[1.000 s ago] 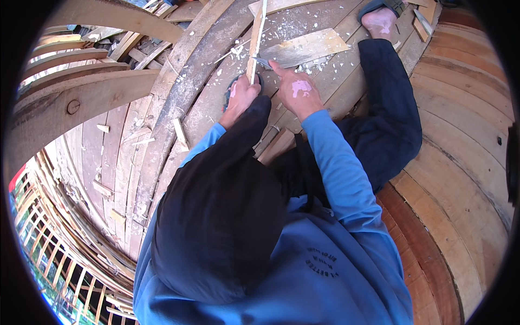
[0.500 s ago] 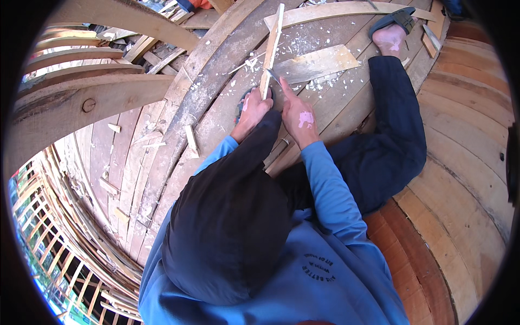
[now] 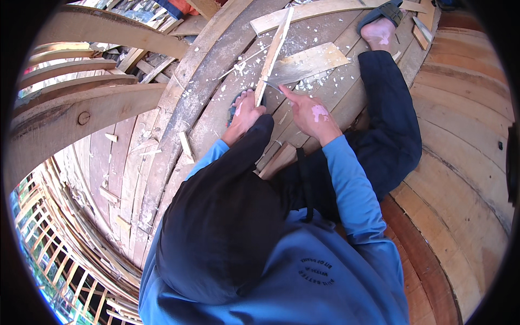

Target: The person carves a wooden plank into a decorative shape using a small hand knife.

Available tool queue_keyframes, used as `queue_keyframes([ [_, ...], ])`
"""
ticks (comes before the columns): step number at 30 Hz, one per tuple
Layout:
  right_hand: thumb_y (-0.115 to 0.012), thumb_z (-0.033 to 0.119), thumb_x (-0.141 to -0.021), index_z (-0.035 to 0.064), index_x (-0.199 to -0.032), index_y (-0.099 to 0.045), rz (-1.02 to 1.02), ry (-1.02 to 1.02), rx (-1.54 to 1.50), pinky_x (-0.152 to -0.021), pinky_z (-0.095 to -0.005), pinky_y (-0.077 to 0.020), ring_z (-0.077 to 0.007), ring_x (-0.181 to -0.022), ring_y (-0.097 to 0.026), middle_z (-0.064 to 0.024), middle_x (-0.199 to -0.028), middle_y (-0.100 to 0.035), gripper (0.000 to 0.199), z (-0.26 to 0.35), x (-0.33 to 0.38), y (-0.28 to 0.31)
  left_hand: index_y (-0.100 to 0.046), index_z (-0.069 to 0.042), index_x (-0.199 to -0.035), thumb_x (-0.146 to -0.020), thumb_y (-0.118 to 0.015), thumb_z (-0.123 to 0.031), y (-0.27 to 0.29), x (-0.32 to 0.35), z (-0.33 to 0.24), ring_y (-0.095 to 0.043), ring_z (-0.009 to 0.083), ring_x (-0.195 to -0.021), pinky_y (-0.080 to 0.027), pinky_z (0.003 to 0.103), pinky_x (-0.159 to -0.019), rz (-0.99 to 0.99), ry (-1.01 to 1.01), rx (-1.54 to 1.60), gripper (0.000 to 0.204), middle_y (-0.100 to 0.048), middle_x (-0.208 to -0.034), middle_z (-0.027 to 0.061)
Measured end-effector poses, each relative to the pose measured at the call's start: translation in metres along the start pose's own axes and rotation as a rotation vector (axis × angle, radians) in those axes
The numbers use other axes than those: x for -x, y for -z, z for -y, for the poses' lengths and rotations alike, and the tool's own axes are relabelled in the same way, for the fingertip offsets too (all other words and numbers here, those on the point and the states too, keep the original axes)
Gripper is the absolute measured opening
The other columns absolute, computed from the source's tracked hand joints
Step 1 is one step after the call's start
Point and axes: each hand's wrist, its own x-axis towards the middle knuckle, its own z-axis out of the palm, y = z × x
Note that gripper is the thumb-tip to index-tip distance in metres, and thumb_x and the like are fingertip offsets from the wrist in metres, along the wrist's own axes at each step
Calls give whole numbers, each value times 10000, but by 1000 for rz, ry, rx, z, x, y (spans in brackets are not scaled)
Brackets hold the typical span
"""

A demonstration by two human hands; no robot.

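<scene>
stick [image 3: 273,51]: upright between both hands, on planks [image 3: 216,108]
board [image 3: 306,62]: right of stick, touching
foot [image 3: 379,32]: far right

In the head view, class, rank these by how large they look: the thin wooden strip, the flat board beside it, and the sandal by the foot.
1. Thin wooden strip, longest.
2. Flat board, shorter but wider; by area these two look close, so that order is unsure.
3. Sandal, smallest, partly hidden by the foot.

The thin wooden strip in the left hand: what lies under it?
Under the thin wooden strip lie hull planks scattered with wood shavings. Its lower end is covered by the left hand, so what it rests on there is hidden.
</scene>
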Motion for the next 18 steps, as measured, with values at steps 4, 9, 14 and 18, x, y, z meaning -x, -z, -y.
queue_keyframes([
  [4,-497,117,-1023,300,-1557,-492,-33,-102,4,-934,-564,-525,-496,-982,-678,-307,-1046,-705,565,7,-1,-10,-477,150,-1328,-783,-688,-333,2,15,-10,-510,564,-1229,-363,590,-1086,-116,-108,-92,758,-539,-1283,402],
  [9,-554,99,-952,333,-1567,-477,-50,-240,38,-908,-555,-541,-475,-995,-701,-272,-1025,-729,662,22,-8,-25,-562,96,-1118,-790,-666,-297,34,10,-44,-567,543,-1098,-426,581,-958,1,47,126,522,-581,-1132,372],
  [14,-590,102,-939,411,-1601,-393,-155,-362,44,-823,-577,-545,-478,-866,-721,-270,-874,-725,757,37,-6,-50,-603,45,-981,-756,-659,-242,37,16,-62,-600,506,-957,-448,547,-842,-112,79,249,369,-620,-969,317],
  [18,-593,113,-946,419,-1608,-369,-194,-315,13,-788,-579,-545,-470,-830,-721,-260,-850,-723,763,31,-7,-58,-610,8,-942,-730,-646,-193,24,13,-46,-595,481,-909,-433,551,-808,-188,-74,165,294,-616,-920,282],
])
